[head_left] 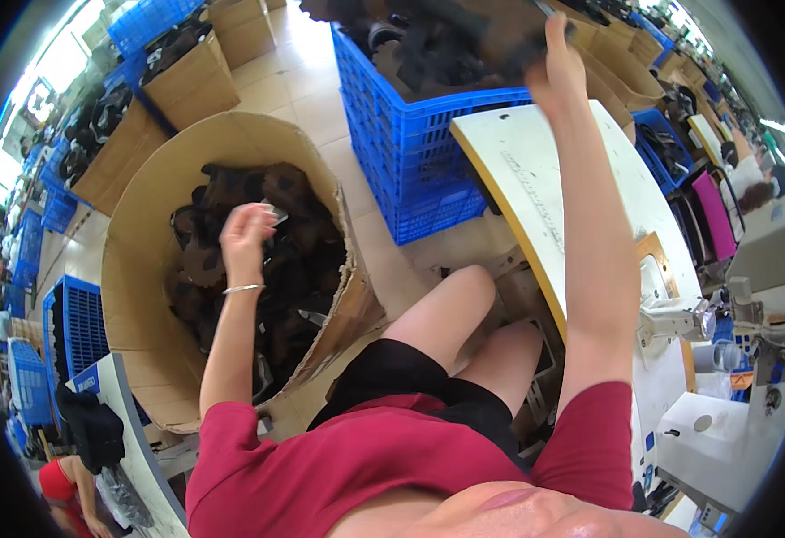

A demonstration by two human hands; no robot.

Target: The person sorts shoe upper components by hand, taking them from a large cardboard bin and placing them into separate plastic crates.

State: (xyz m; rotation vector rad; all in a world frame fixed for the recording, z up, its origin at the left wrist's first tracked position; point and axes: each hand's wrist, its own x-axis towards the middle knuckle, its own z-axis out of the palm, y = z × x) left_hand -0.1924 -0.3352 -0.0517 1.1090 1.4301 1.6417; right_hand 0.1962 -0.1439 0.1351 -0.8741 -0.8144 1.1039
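Note:
My left hand (247, 233) hangs over a large round-sided cardboard box (146, 188). Its fingers are curled together, with a small pale, shiny thing (276, 213) at the fingertips; I cannot make out what it is. Below it, dark brown and black cut pieces (289, 269) lie heaped in the box. My right arm reaches forward over the white tabletop to a tall blue plastic crate (410, 143). There my right hand (561, 72) grips a dark brown piece (509, 36), smeared by motion, above more dark pieces in the crate.
The white table (536, 179) with a yellow edge curves along my right, with a sewing machine (675, 323) on it. Cardboard boxes (191, 85) and blue crates (77, 327) stand around. A person in red (61, 484) is at lower left, another person (751, 179) far right.

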